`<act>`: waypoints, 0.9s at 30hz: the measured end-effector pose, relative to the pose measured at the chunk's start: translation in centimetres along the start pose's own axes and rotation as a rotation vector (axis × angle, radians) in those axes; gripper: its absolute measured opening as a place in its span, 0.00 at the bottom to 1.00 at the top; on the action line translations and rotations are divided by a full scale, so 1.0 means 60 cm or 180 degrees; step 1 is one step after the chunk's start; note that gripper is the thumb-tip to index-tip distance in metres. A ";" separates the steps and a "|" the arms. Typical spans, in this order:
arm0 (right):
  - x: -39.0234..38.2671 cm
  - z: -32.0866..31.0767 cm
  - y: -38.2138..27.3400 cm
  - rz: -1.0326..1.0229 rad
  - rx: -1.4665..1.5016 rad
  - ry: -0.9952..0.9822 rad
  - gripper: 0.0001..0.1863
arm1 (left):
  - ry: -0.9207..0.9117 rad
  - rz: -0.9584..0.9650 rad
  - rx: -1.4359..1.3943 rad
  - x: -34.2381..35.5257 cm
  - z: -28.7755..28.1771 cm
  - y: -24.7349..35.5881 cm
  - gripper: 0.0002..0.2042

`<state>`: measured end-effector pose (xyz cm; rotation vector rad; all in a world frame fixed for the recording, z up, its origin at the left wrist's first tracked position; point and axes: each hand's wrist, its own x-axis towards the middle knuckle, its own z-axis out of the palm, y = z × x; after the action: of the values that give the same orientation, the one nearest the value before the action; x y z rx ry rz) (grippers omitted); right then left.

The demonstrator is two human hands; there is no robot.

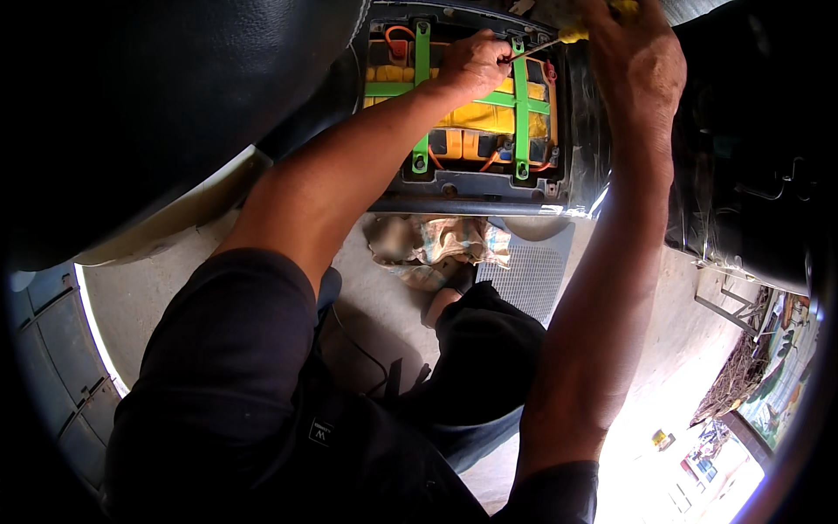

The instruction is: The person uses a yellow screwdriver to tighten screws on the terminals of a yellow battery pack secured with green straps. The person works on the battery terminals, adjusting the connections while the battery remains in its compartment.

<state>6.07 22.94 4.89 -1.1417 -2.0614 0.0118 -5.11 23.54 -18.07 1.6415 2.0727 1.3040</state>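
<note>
My right hand (642, 74) is closed round the yellow handle of a screwdriver (572, 35), at the top right. Its thin metal shaft slants down to the left, toward the upper end of a green metal bar (521, 113). Close by the shaft's tip, my left hand (476, 65) has its fingers bent together; what they pinch is too small to tell. Beneath my left hand lie orange-and-black batteries (445, 142) in a dark compartment, with yellow padding (480, 116) over their middle. A second upright green bar (422, 131) and a green cross strip (388, 89) lie across them.
Red-orange cables (436, 162) run among the batteries. A black seat (183, 96) fills the upper left. Below the compartment's edge (463, 206) are a crumpled patterned cloth (463, 240) and a grey ridged panel (528, 271). A metal stand (729, 306) is at the right.
</note>
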 end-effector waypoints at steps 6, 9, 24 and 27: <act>0.013 0.003 0.014 0.0315 0.0315 -0.0326 0.16 | -0.0020 0.0032 0.0045 0.000 -0.003 0.004 0.08; 0.008 0.007 0.013 -0.0112 0.0553 -0.0602 0.16 | 0.0046 0.0069 0.0134 0.000 -0.002 0.004 0.08; 0.005 0.005 0.024 -0.0087 0.0124 -0.0303 0.16 | -0.0013 -0.0032 -0.0114 0.002 0.002 0.001 0.07; -0.008 -0.019 -0.017 -0.0351 0.0171 -0.0468 0.16 | 0.0052 -0.0009 0.0039 0.001 0.003 0.000 0.08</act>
<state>6.18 21.60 5.73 -1.0196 -2.2376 0.0994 -5.00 23.71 -18.14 1.6377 2.0957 1.3107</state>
